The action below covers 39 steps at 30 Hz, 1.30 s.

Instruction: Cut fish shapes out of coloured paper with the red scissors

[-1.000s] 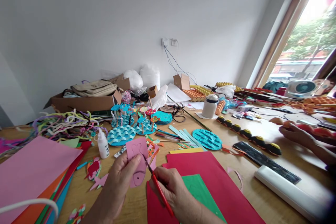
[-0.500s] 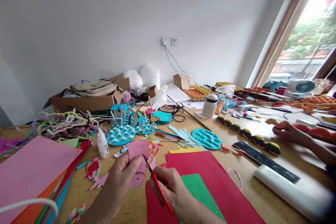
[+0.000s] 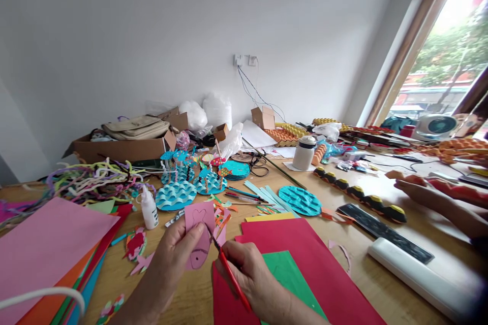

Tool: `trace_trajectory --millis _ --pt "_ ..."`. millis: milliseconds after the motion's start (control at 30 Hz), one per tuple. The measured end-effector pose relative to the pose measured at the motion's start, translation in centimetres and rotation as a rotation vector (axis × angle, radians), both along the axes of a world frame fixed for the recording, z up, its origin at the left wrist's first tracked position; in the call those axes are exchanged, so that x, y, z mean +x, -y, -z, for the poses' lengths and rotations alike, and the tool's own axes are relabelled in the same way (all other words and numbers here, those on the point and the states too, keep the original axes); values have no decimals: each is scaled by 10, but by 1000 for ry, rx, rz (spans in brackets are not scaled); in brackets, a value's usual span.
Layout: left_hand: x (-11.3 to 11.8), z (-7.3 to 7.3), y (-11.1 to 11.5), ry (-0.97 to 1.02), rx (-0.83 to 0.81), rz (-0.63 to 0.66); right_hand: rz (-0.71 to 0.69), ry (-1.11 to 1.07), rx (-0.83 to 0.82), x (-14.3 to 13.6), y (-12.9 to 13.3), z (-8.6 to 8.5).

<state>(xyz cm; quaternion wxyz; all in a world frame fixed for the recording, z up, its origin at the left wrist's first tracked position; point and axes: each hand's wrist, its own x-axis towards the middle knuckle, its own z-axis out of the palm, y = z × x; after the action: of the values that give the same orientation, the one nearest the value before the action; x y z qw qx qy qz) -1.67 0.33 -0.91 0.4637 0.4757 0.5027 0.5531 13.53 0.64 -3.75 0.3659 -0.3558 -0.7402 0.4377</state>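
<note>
My left hand (image 3: 173, 251) pinches a pink paper piece (image 3: 199, 259) by its left side. A fish with a forked tail is drawn on it, and its lower end is rounded. In my right hand (image 3: 246, 264) are red-handled scissors (image 3: 233, 278), their blades at the right edge of the pink paper. Under and beside that hand lie red sheets (image 3: 297, 244) with a green sheet (image 3: 293, 277) on top. A white glue bottle (image 3: 149, 208) stands behind my left hand.
Coloured sheets (image 3: 49, 244) are stacked at the left. Blue wavy discs (image 3: 176, 196) and a white jar (image 3: 304, 153) stand farther back. At the right are a long white case (image 3: 412, 274) and another person's hand (image 3: 415, 188) near egg-carton strips.
My left hand and the pink paper have shifted slightly left. The scissors stay at the paper's edge. The other person's hand at the right has moved a little.
</note>
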Motion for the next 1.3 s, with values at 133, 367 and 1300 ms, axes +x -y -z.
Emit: trace_trajectory --millis 133,367,1300 --pt "-1 -1 -2 -13 14 17 -14 -7 -40 0 1 -1" --pt "0 -2 -4 -76 36 5 -10 -22 -71 0 2 0" --pt "-1 -9 -2 -156 54 18 18 47 32 1 -1 6"
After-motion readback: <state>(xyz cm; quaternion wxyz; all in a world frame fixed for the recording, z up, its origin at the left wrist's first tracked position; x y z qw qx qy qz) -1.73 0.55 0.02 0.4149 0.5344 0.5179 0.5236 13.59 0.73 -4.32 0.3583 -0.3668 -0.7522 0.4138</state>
